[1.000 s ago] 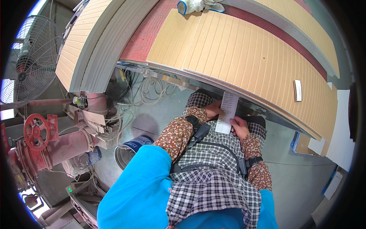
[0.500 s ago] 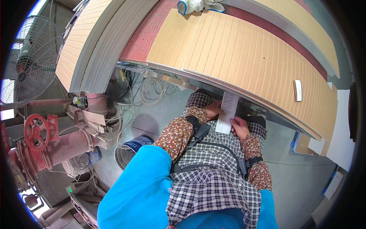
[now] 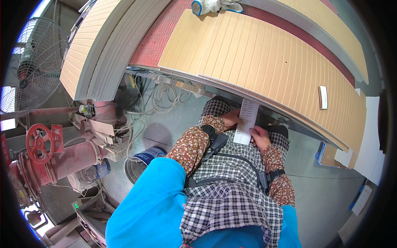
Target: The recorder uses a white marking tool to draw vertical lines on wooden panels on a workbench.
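A narrow white paper strip (image 3: 245,128) with rows of dark writing lies over my lap, its far end next to the table's near edge. At its left side, my left hand (image 3: 231,119) is closed on the edge, some of the fingers hidden. My right hand (image 3: 260,138) pinches the lower right edge between thumb and bent fingers. Beneath the paper is a black-and-white checked apron (image 3: 231,165). Both forearms wear flowered sleeves with black straps at the wrists.
Tan grooved panels (image 3: 256,53) lie on the red mesh tabletop (image 3: 159,33) ahead. A small white piece (image 3: 323,98) rests on them, and white gloves (image 3: 215,6) lie behind. At left stand a bucket (image 3: 144,159), red pipework with a handwheel (image 3: 39,137), hoses (image 3: 165,99) and a fan (image 3: 31,66).
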The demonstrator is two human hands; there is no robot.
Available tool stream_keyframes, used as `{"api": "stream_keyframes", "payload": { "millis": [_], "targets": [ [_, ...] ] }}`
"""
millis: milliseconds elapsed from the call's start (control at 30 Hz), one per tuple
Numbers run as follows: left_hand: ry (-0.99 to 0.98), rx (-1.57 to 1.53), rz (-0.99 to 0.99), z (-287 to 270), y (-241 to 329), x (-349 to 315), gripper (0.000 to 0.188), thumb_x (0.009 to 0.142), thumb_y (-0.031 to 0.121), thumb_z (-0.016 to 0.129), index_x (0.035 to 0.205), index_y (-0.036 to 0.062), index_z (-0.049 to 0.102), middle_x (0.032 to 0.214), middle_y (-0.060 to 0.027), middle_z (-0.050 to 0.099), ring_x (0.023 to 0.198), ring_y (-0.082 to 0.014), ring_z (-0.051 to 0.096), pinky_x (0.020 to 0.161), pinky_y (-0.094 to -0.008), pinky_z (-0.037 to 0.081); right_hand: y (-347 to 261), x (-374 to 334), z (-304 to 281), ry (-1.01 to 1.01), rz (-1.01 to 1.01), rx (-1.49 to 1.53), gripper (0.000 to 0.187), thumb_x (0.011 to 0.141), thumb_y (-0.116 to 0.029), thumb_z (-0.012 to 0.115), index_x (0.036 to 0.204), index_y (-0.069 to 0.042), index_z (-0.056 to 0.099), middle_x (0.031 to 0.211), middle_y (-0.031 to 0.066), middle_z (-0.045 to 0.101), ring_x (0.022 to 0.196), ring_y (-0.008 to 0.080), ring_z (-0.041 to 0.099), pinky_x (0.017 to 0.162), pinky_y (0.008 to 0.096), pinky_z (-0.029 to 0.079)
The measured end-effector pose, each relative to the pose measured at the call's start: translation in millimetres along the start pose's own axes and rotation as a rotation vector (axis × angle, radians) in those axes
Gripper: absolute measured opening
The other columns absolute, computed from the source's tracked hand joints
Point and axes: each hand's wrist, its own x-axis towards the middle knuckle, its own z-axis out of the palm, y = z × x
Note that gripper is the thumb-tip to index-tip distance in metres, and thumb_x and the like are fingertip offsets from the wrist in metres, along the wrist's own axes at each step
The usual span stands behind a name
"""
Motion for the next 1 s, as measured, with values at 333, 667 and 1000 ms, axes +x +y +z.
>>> {"api": "stream_keyframes", "payload": {
  "millis": [333, 667, 1000],
  "targets": [
    [0.054, 0.012, -0.001, 5.1, 2.9, -1.4, 0.066, 0.067, -0.008, 0.060, 0.130, -0.0002, 0.040, 0.116, -0.0150, 0.058, 0.107, -0.0260, 0.057, 0.095, -0.0386, 0.045, -0.5, 0.5, 0.3, 0.004, 0.014, -0.009, 0.024, 0.089, -0.020, 0.060, 0.101, 0.000, 0.063, 0.067, -0.0015, 0.055, 0.052, 0.0040, 0.047, 0.041, 0.0201, 0.037],
    [0.019, 0.044, -0.015, 5.3, 4.9, -2.0, 0.065, 0.073, -0.008, 0.058, 0.133, 0.0020, 0.036, 0.116, -0.0124, 0.056, 0.104, -0.0231, 0.058, 0.091, -0.0374, 0.049, 0.7, 0.0, 0.4, -0.001, 0.002, 0.015, 0.023, 0.089, -0.020, 0.060, 0.100, 0.001, 0.063, 0.066, -0.0016, 0.055, 0.052, 0.0039, 0.047, 0.041, 0.0203, 0.037],
    [0.032, 0.012, 0.005, 7.3, 5.7, -2.5, 0.066, 0.066, -0.006, 0.063, 0.128, 0.0008, 0.042, 0.113, -0.0144, 0.059, 0.104, -0.0259, 0.058, 0.093, -0.0393, 0.047, 1.5, 1.0, -0.3, 0.002, 0.006, -0.006, 0.024, 0.089, -0.021, 0.060, 0.101, 0.000, 0.062, 0.067, -0.0018, 0.055, 0.052, 0.0041, 0.047, 0.041, 0.0202, 0.037]
  ]
}}
